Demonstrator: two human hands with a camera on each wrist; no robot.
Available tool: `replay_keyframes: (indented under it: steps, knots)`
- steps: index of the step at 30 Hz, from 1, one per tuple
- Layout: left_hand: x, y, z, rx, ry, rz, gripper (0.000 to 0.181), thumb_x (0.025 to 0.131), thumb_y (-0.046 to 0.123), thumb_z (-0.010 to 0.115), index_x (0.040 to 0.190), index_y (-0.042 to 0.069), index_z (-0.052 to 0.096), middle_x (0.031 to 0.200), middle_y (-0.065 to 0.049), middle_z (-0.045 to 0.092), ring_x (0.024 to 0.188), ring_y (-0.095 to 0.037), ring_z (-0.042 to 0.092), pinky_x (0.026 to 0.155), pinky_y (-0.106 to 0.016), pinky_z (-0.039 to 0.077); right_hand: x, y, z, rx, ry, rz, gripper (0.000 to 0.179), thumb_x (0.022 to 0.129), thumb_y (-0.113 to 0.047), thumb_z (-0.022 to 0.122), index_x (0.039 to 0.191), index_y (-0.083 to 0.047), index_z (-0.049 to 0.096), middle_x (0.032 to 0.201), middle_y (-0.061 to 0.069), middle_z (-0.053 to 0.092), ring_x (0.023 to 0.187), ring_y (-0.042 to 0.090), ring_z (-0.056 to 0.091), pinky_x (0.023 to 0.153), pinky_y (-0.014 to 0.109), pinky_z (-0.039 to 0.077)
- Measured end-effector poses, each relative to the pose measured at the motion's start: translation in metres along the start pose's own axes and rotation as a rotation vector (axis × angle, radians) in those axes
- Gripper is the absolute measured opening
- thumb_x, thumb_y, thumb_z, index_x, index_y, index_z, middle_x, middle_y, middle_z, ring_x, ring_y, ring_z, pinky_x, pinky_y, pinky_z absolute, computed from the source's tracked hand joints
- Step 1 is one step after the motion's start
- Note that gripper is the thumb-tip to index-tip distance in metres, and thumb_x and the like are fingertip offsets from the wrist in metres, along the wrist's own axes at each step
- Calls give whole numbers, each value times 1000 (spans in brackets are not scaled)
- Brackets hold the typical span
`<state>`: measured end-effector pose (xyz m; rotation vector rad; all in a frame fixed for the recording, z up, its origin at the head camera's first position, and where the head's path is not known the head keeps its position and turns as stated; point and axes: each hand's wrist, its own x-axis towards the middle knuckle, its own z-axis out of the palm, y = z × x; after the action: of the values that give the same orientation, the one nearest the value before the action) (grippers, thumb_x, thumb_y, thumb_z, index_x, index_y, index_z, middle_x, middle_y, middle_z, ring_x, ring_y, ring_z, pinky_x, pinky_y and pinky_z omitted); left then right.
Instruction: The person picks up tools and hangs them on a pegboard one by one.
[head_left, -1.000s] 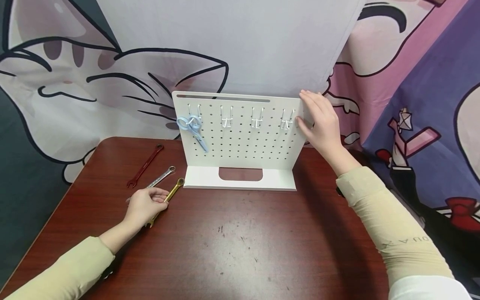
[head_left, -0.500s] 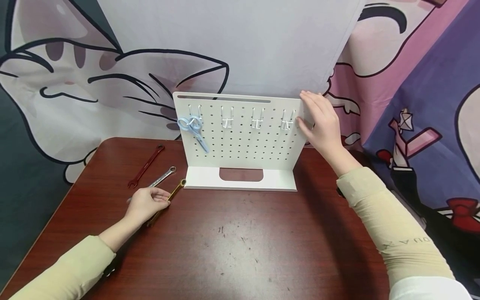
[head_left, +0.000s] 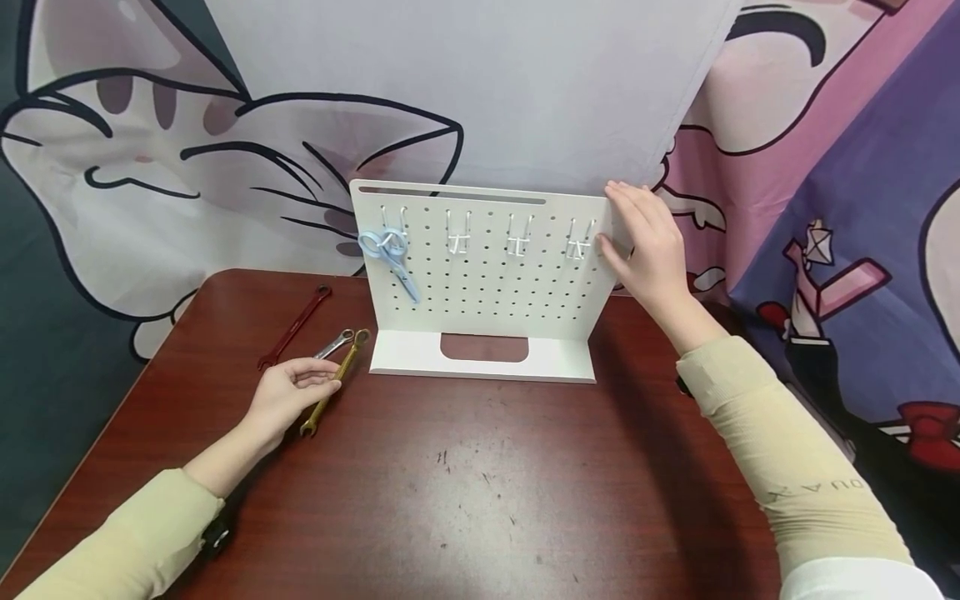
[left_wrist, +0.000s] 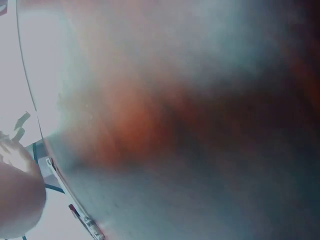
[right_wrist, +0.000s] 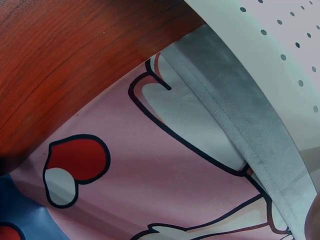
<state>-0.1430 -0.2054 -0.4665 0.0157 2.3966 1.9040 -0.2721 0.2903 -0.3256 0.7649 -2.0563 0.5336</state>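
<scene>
In the head view my left hand (head_left: 288, 396) pinches a gold combination wrench (head_left: 350, 357) between thumb and fingers. The wrench slants, ring end away from me, and overlaps the end of a silver wrench (head_left: 334, 344) that is partly hidden behind the hand. A red wrench (head_left: 295, 327) lies farther left on the table. My right hand (head_left: 651, 250) grips the upper right edge of a white pegboard (head_left: 495, 287), thumb on its front. Blue scissors (head_left: 402, 272) hang from its leftmost hook. The left wrist view is mostly blurred.
Three more white hooks, a left one (head_left: 458, 243), a middle one (head_left: 517, 246) and a right one (head_left: 578, 248), line the board and hold nothing. The board stands near the back of the brown table (head_left: 480, 483). Behind hangs a printed cloth (right_wrist: 200, 175).
My left hand has moved forward and slightly left with the gold wrench, whose ring end now overlaps the silver wrench's end. The right hand keeps its place on the pegboard.
</scene>
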Motion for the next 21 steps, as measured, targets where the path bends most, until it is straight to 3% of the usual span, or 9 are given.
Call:
replay_keyframes:
  steps: [5,9,12,17,21]
  knots:
    - [2,6,9,-101,17,89,20,91,-6,77,111,-1,76,91,19,75,87,4,72,80,-11,59,-1,0,-2,-3,1,6,57,85,6,76,141,1,64,141,22,68,136,39,60,126,52,39]
    - [6,9,18,-183,5,145,29,90,-12,75,103,14,79,92,17,76,86,3,72,81,-11,59,-2,0,-2,1,1,7,58,85,7,76,141,1,64,141,22,68,136,39,60,126,52,39]
    - [7,12,23,-219,-1,158,35,89,-14,74,100,19,79,92,17,77,87,3,73,82,-12,60,-2,0,-2,3,0,6,57,85,7,76,141,1,64,141,22,68,136,39,60,126,52,38]
    - [10,18,32,-221,-1,151,36,89,-13,74,98,21,78,93,17,76,87,2,72,82,-12,60,-2,1,-1,4,3,-4,57,85,6,76,141,1,64,141,22,68,135,39,60,125,52,39]
    - [14,23,41,-234,-4,155,32,89,-14,74,99,15,78,91,16,75,86,2,71,83,-12,60,-1,1,0,4,8,-12,57,86,6,76,141,1,64,141,22,68,134,39,61,125,52,39]
